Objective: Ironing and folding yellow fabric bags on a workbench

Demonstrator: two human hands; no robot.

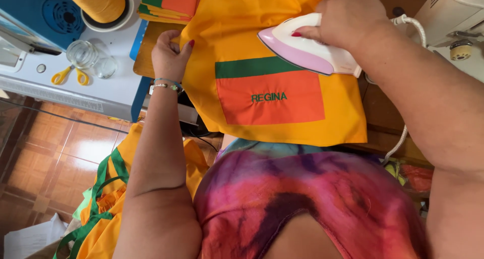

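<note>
Garment: yellow-orange apron lying flat on a wooden table, its orange pocket with a green band facing up.
Right hand: right hand is gripping a white and pink iron, which is resting on the apron just above the pocket.
Left hand: left hand is pressing the apron's left edge, fingers curled on the cloth.
Nearby: yellow scissors and a glass jar are sitting on a white machine to the left.

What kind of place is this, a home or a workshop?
Probably a small sewing workshop. The right hand runs an iron over a yellow garment that the left hand steadies; a thread cone, scissors and more garments lie nearby.
</note>
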